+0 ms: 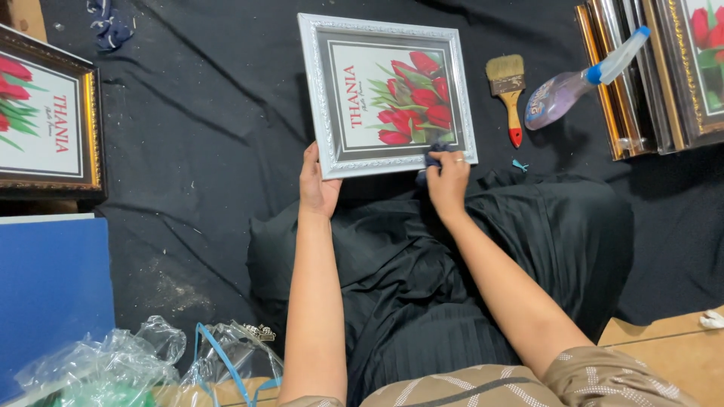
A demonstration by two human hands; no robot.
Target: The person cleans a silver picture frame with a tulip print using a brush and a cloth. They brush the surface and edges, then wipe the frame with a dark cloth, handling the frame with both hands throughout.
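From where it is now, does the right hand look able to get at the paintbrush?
Probably yes. The right hand presses a dark cloth on the silver frame's lower right corner, and the paintbrush lies just past that corner on open black fabric, nothing between. It would need to drop the cloth first.

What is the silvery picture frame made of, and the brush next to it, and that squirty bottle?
The silver frame looks like moulded plastic or painted wood with a beaded, metallic finish; hard to tell which. The brush seems to have a bare wooden handle with a red tip, a metal band and pale bristles. The spray bottle looks like clear, glossy plastic with a blue and white nozzle.
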